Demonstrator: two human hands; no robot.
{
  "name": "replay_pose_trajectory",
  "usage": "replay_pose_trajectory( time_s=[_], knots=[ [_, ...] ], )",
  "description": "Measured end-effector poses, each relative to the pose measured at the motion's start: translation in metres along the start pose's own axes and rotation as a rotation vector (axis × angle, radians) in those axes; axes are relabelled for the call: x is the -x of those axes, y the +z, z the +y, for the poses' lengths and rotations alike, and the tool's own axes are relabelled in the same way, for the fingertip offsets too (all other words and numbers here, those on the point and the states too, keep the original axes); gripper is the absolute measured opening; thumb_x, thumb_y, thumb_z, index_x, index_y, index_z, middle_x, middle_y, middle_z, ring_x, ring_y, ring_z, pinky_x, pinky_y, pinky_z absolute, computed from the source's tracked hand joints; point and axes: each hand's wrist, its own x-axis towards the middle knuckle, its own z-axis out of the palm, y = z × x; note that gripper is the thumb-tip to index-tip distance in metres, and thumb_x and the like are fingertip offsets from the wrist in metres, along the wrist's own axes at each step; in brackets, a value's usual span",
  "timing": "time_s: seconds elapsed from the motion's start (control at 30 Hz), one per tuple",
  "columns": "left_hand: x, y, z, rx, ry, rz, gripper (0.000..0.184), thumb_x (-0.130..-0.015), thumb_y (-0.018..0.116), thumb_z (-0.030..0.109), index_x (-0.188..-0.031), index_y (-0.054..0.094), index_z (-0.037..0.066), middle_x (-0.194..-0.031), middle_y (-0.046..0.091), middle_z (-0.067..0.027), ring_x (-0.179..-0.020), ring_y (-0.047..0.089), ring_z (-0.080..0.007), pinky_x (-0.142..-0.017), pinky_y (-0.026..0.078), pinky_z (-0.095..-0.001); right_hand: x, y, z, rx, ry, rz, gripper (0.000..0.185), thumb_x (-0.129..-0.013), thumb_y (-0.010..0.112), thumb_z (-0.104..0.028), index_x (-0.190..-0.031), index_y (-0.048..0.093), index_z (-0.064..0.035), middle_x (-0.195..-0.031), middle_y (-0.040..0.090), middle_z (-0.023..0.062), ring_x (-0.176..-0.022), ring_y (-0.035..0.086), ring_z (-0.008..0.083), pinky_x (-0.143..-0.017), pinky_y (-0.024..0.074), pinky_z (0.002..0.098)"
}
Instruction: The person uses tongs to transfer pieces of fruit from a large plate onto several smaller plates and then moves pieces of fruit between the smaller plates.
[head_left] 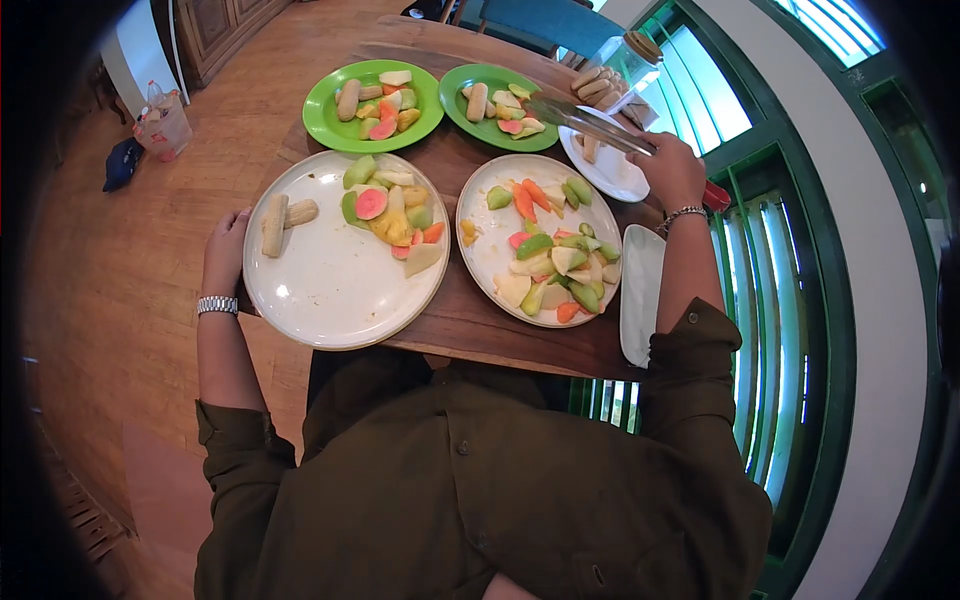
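My right hand (672, 172) is closed around metal tongs (600, 128), whose tips reach left to the edge of the smaller green plate (456, 118). At the left, my left hand (230, 232) grips the rim of a large white plate (330, 285). On that plate lie two pale finger-shaped pieces (273, 226) and, at its right side, cut fruit (395, 222) in green, pink, yellow and orange. Another white plate (478, 262), to its right, bears a spread of mixed fruit pieces (560, 265).
A bright green plate (318, 110) with fruit stands at the back left. Under my right hand is a small white plate (622, 185). Finger-shaped pieces (600, 88) lie by a lidded glass jar (628, 62). A white oblong dish (640, 300) sits at the right edge, near the green-framed window (775, 330).
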Motion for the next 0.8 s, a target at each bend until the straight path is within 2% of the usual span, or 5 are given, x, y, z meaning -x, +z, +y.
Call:
replay_pose_trajectory(
  time_s=[0.2,0.43,0.57,0.63,0.8],
  knots=[
    [-0.002,0.0,-0.001,-0.019,0.011,0.007,0.041,-0.095,0.054,0.035,-0.103,0.064,-0.004,-0.089,0.068,-0.016,-0.08,0.062,-0.0191,-0.073,0.048,-0.0319,0.001,-0.002,-0.038,0.201,-0.253,0.137,0.027,-0.077,0.072,-0.03,-0.102,0.071,-0.0201,-0.096,0.068,0.0,-0.094,0.065,0.0194,-0.082,0.0463,0.0445],
    [0.0,-0.001,0.0,-0.046,0.017,0.015,0.04,-0.095,0.053,0.034,-0.102,0.064,-0.004,-0.089,0.068,-0.0164,-0.08,0.062,-0.0196,-0.074,0.049,-0.0327,-0.009,0.001,-0.043,0.382,-0.339,0.229,0.021,-0.079,0.065,-0.015,-0.097,0.073,-0.0232,-0.092,0.068,-0.003,-0.093,0.065,0.0162,-0.081,0.0457,0.0443],
    [-0.004,-0.001,-0.005,-0.028,0.015,0.005,0.04,-0.095,0.053,0.034,-0.103,0.064,-0.003,-0.09,0.068,-0.016,-0.08,0.062,-0.0195,-0.074,0.048,-0.0323,-0.008,0.001,-0.036,0.406,-0.323,0.242,0.022,-0.077,0.067,-0.016,-0.096,0.073,-0.0231,-0.093,0.068,-0.0025,-0.093,0.065,0.0171,-0.082,0.0458,0.0441],
    [-0.001,0.001,-0.002,-0.011,0.014,-0.003,0.04,-0.095,0.053,0.034,-0.103,0.064,-0.003,-0.09,0.068,-0.016,-0.081,0.063,-0.0195,-0.074,0.049,-0.0322,-0.006,-0.002,-0.032,0.307,-0.347,0.28,0.019,-0.081,0.058,-0.012,-0.089,0.074,-0.0193,-0.089,0.068,-0.0006,-0.084,0.067,0.0215,-0.082,0.045,0.0452],
    [0.003,-0.002,0.003,-0.05,0.034,0.012,0.04,-0.095,0.053,0.035,-0.103,0.064,-0.003,-0.091,0.069,-0.0158,-0.082,0.063,-0.0194,-0.074,0.048,-0.0315,-0.012,-0.022,-0.032,0.236,-0.213,0.206,0.018,-0.082,0.058,-0.013,-0.09,0.073,-0.0172,-0.092,0.069,-0.0001,-0.088,0.068,0.0225,-0.082,0.0461,0.0466]
  ],
)
